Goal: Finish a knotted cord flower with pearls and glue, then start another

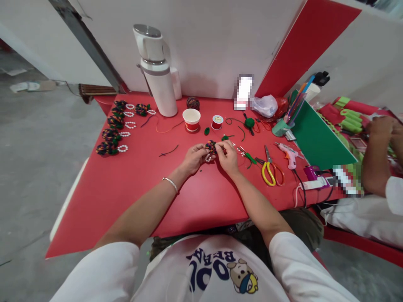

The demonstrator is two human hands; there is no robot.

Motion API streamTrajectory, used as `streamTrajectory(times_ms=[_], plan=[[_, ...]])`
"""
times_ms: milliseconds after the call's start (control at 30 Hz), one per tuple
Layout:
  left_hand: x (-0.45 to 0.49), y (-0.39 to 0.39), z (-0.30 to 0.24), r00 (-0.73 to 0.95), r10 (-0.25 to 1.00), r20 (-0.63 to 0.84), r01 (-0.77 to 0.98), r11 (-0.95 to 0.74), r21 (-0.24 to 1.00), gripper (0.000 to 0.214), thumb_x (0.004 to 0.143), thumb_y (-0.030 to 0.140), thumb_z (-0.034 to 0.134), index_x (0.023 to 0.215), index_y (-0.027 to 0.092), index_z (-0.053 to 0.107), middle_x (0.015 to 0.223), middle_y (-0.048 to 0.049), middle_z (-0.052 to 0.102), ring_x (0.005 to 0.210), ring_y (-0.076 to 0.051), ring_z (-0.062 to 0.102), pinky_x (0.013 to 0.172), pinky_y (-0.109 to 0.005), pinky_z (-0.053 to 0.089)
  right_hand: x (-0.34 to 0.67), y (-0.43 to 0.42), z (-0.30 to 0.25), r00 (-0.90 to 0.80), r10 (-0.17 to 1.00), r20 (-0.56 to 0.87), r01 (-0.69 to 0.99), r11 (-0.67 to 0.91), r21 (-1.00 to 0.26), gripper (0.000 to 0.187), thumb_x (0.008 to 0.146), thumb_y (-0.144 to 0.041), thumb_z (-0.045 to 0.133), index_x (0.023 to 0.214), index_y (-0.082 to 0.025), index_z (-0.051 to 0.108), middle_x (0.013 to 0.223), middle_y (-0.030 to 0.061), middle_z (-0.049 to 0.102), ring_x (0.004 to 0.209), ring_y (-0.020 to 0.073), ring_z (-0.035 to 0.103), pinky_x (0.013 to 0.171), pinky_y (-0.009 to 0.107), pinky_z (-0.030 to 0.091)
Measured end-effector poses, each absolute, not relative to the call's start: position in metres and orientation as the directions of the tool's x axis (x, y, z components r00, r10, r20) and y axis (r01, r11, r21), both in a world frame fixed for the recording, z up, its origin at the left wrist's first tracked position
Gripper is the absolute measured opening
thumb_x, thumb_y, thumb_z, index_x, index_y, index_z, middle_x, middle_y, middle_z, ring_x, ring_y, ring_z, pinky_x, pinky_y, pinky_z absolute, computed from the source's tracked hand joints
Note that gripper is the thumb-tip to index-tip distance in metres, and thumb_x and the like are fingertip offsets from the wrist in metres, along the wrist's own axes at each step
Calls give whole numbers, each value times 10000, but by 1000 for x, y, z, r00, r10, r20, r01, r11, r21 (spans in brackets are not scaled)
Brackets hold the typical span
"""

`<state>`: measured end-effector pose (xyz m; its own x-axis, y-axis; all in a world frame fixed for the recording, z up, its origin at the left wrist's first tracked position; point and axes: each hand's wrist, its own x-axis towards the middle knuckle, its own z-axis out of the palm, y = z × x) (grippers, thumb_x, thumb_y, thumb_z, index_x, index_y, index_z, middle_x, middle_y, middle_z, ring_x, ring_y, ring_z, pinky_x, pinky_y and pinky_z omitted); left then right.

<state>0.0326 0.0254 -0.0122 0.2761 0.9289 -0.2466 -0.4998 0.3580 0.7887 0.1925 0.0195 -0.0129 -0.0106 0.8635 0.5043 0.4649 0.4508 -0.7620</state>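
Note:
Both my hands meet over the middle of the red table. My left hand and my right hand pinch a small multicoloured yarn ornament with a string of white beads hanging under it. A silver bangle sits on my left wrist. A short dark cord piece lies left of my left hand.
Several finished yarn ornaments with bead loops line the far left. A white thermos, paper cup, red thread spool, yellow scissors, pink glue gun and green board stand around. Another person's arm works at right.

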Motion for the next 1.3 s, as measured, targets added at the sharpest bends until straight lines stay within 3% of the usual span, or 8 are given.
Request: streamTrajectory(times_ms=[133, 333, 433, 800, 1100, 1300], plan=[[32, 25, -11, 279, 929, -242, -500, 356, 790, 369, 585, 240, 847, 820, 158, 574, 656, -2, 679, 609, -214, 738, 544, -278, 581, 193, 21, -15, -8, 841, 541, 459, 483, -746, 217, 1010, -382, 548, 906, -233, 668, 1051, 80, 662, 1039, 208, 632, 904, 363, 539], [35, 21, -9, 289, 936, -202, -514, 330, 792, 475, 620, 354, 914, 921, 157, 604, 714, -8, 714, 600, -196, 729, 604, -339, 628, 196, 22, -14, -40, 831, 556, 454, 510, -730, 200, 1011, -366, 556, 912, -237, 673, 1055, 81, 662, 1032, 212, 642, 924, 383, 543], [38, 21, -11, 257, 947, -192, -497, 300, 815, 522, 608, 377, 952, 935, 145, 618, 722, -17, 720, 583, -170, 714, 600, -306, 614, 196, 20, -11, -62, 824, 564, 486, 518, -704, 186, 1009, -356, 561, 917, -241, 675, 1040, 82, 657, 1027, 218, 636, 931, 397, 540], [38, 22, -10, 239, 948, -211, -495, 306, 813, 443, 593, 315, 934, 890, 131, 662, 736, -22, 716, 589, -166, 706, 561, -272, 582, 193, 17, -8, -94, 806, 584, 519, 540, -662, 208, 1018, -365, 547, 900, -246, 671, 991, 65, 640, 957, 196, 629, 864, 356, 544], [36, 21, -4, 229, 947, -225, -520, 314, 794, 390, 608, 284, 868, 902, 132, 663, 725, -45, 728, 557, -195, 703, 524, -304, 580, 196, 17, -6, 42, 847, 530, 422, 466, -778, 246, 1027, -422, 538, 990, -231, 689, 961, 54, 687, 889, 177, 639, 780, 319, 532], [35, 23, -6, 229, 946, -228, -519, 317, 794, 366, 616, 281, 866, 891, 135, 673, 759, -42, 738, 585, -186, 712, 546, -286, 576, 196, 11, 0, -25, 829, 559, 465, 505, -727, 199, 993, -397, 587, 976, -242, 709, 921, 42, 663, 785, 159, 619, 712, 317, 538]])
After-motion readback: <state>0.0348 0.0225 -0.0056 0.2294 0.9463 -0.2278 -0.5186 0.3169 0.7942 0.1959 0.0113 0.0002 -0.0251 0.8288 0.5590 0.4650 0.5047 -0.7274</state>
